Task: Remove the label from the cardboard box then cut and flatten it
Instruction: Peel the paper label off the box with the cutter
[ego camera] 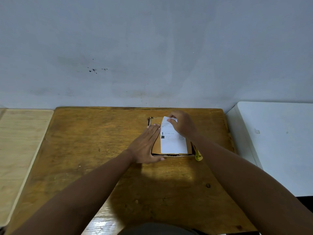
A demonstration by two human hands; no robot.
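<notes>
Left hand (145, 145) lies flat with straight fingers pressing the left side of the flat brown cardboard box (156, 145) on the brown wooden bench (94, 150). Right hand (182, 123) pinches the far corner of the white rectangular paper label (173, 144), whose long axis runs away from the person. A yellow tool (198, 156) lies just right of the box.
</notes>
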